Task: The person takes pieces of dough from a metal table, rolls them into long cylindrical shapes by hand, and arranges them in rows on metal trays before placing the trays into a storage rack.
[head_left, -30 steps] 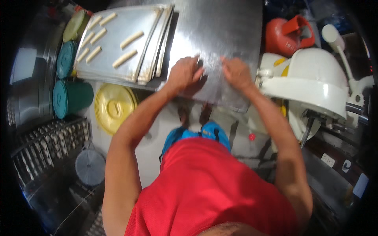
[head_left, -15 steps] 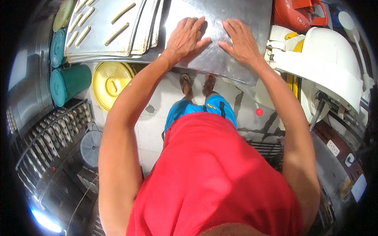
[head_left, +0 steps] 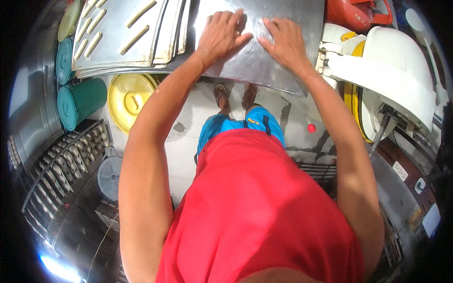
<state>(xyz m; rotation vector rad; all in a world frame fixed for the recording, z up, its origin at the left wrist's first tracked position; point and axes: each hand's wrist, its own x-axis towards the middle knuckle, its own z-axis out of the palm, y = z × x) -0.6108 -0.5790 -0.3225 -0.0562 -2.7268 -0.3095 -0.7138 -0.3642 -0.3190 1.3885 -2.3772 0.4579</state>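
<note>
My left hand (head_left: 221,37) rests palm down on the bare metal table (head_left: 269,78), fingers apart and thumb stretched toward the right. Facing it, my right hand (head_left: 286,45) also lies palm down, its fingers slightly bent and its thumb pointing left. A narrow strip of shiny tabletop separates the two thumbs. Nothing shows in either hand; the surface right under the palms is hidden. Left of my left hand lies a stack of flat metal trays (head_left: 163,60), the top one carrying several pale dough sticks (head_left: 134,39).
A white machine with a rounded housing (head_left: 401,66) stands close by my right forearm, below a red cylinder (head_left: 347,16). Left of the table are a yellow lid (head_left: 123,104), a green bin (head_left: 87,100) and a dark rack (head_left: 61,165). A small red round thing (head_left: 311,128) lies on the floor.
Both hands have slid slightly farther over the table, and the right fingers look a little more bent. The view has shifted a little; trays and dough sticks look unchanged.
</note>
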